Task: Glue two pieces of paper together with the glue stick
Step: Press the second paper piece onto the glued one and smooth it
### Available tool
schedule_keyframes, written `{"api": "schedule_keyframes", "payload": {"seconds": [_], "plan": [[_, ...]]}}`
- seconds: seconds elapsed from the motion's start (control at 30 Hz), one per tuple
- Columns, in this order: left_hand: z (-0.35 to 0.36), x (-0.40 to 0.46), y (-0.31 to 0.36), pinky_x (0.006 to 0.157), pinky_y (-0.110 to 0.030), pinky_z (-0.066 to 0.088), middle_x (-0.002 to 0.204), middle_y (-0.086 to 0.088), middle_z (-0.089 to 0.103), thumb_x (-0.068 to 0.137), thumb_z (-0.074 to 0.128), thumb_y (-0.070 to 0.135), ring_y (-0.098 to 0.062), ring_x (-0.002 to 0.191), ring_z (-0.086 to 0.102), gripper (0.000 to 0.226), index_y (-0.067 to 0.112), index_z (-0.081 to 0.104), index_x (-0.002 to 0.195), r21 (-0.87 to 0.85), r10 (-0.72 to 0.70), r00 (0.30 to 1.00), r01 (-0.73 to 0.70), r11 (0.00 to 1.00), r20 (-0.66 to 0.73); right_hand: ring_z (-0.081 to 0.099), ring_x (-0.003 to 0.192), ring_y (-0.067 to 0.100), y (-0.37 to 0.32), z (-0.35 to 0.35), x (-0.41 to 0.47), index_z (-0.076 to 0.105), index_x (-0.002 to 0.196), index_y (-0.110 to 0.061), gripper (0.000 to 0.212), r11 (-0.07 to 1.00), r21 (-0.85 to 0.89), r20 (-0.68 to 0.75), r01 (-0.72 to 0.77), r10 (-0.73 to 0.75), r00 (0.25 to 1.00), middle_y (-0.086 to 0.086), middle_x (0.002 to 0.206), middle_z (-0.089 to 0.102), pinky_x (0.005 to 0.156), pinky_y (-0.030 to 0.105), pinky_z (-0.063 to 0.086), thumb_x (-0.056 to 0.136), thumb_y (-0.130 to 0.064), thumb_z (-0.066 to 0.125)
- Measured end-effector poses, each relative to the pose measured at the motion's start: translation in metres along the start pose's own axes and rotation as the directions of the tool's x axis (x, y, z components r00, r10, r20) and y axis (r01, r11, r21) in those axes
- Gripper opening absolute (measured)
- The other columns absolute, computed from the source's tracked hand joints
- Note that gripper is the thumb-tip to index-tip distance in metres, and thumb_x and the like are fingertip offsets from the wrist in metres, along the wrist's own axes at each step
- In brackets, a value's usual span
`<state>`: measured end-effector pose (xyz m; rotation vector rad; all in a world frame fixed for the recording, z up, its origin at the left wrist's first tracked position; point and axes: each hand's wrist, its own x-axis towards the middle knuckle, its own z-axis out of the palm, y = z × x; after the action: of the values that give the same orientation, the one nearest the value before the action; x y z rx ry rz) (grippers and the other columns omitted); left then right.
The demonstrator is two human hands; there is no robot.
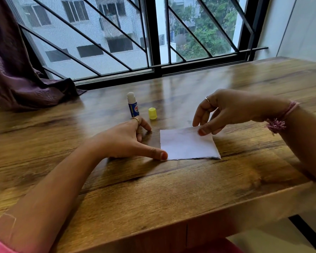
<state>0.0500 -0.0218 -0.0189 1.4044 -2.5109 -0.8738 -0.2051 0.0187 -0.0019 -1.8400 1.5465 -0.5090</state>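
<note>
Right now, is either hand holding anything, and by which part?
The right hand pinches the white square paper at its far right corner, thumb on top. The left hand holds nothing; its thumb presses the paper's near left corner.

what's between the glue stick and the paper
In the head view, the left hand and the yellow cap lie between the glue stick and the paper.

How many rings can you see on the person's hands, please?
2: one ring on a finger of the left hand, near the glue stick; another ring on the right hand. Others may be hidden.
</note>
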Motion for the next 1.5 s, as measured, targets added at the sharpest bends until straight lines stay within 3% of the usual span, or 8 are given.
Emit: {"api": "schedule_keyframes", "payload": {"seconds": [0.53, 0.63, 0.73, 0.83, 0.9, 1.17, 1.37, 1.5], "plan": [[-0.001, -0.002, -0.001, 0.065, -0.022, 0.041, 0.087, 0.004, 0.053, 0.057, 0.073, 0.062, -0.009, 0.074, 0.049, 0.074, 0.033, 0.041, 0.116, 0.093, 0.002, 1.0, -0.003, 0.996, 0.01, 0.071, 0.071, 0.016, 0.002, 0.0, -0.001, 0.073, 0.09, -0.019, 0.022, 0.999, -0.023, 0.007, 0.034, -0.034, 0.999, 0.003, 0.09, 0.073, 0.065, 0.02, 0.057, 0.069, -0.016, 0.08], [0.001, -0.001, -0.004, 0.066, -0.018, 0.047, 0.095, 0.004, 0.057, 0.065, 0.069, 0.062, -0.013, 0.08, 0.057, 0.064, 0.032, 0.044, 0.116, 0.108, 0.11, 0.988, -0.098, 0.989, -0.104, 0.071, 0.072, 0.016, 0.002, 0.001, 0.0, 0.072, 0.09, -0.019, 0.022, 0.999, -0.027, 0.012, 0.034, -0.034, 0.999, 0.003, 0.089, 0.073, 0.064, 0.02, 0.056, 0.07, -0.016, 0.08], [0.007, -0.001, -0.001, 0.068, -0.013, 0.047, 0.097, 0.007, 0.058, 0.088, 0.063, 0.033, -0.011, 0.082, 0.058, 0.024, 0.028, 0.055, 0.11, 0.175, 0.435, 0.84, -0.399, 0.9, -0.325, 0.071, 0.071, 0.016, 0.002, 0.001, 0.0, 0.072, 0.09, -0.019, 0.021, 0.999, -0.031, 0.012, 0.033, -0.032, 0.999, 0.002, 0.089, 0.073, 0.063, 0.019, 0.055, 0.07, -0.017, 0.08], [0.017, -0.004, 0.009, 0.079, -0.016, 0.05, 0.102, 0.004, 0.062, 0.09, 0.047, 0.009, -0.003, 0.09, 0.059, 0.029, 0.02, 0.064, 0.111, 0.26, 0.708, 0.677, -0.66, 0.705, -0.202, 0.07, 0.069, 0.013, 0.002, 0.001, 0.0, 0.072, 0.089, -0.019, 0.021, 0.999, -0.034, 0.012, 0.03, -0.029, 1.0, 0.001, 0.087, 0.072, 0.061, 0.018, 0.054, 0.07, -0.016, 0.08], [0.024, -0.007, 0.015, 0.082, -0.011, 0.046, 0.103, 0.004, 0.062, 0.087, 0.043, -0.002, -0.002, 0.093, 0.058, 0.039, 0.014, 0.067, 0.113, 0.239, 0.768, 0.634, -0.736, 0.634, -0.088, 0.07, 0.068, 0.012, 0.001, 0.001, 0.0, 0.072, 0.09, -0.019, 0.021, 0.999, -0.035, 0.015, 0.028, -0.028, 0.999, 0.001, 0.086, 0.073, 0.06, 0.017, 0.053, 0.07, -0.016, 0.079], [0.038, -0.009, 0.02, 0.087, -0.013, 0.039, 0.113, 0.007, 0.057, 0.089, 0.038, 0.006, -0.003, 0.101, 0.052, 0.045, 0.019, 0.062, 0.125, 0.192, 0.666, 0.741, -0.668, 0.719, 0.085, 0.069, 0.067, 0.011, 0.002, 0.001, 0.001, 0.072, 0.09, -0.018, 0.021, 0.999, -0.04, 0.015, 0.034, -0.033, 0.999, 0.002, 0.088, 0.073, 0.059, 0.017, 0.053, 0.071, -0.015, 0.079], [0.043, -0.009, 0.022, 0.089, -0.018, 0.038, 0.11, 0.012, 0.051, 0.092, 0.03, 0.021, -0.002, 0.102, 0.047, 0.046, 0.024, 0.06, 0.127, 0.313, 0.663, 0.741, -0.657, 0.685, 0.104, 0.068, 0.066, 0.01, 0.003, 0.001, 0.001, 0.072, 0.09, -0.018, 0.02, 0.998, -0.04, 0.011, 0.041, -0.041, 0.999, 0.001, 0.087, 0.072, 0.06, 0.017, 0.053, 0.071, -0.014, 0.079], [0.045, -0.011, 0.025, 0.092, -0.033, 0.045, 0.113, 0.006, 0.054, 0.089, 0.03, 0.028, -0.006, 0.104, 0.047, 0.048, 0.025, 0.06, 0.126, 0.381, 0.672, 0.733, -0.654, 0.654, 0.104, 0.069, 0.068, 0.011, 0.002, 0.001, 0.001, 0.072, 0.091, -0.019, 0.021, 0.998, -0.053, 0.012, 0.045, -0.044, 0.999, 0.001, 0.088, 0.073, 0.061, 0.018, 0.054, 0.072, -0.016, 0.079]]}}
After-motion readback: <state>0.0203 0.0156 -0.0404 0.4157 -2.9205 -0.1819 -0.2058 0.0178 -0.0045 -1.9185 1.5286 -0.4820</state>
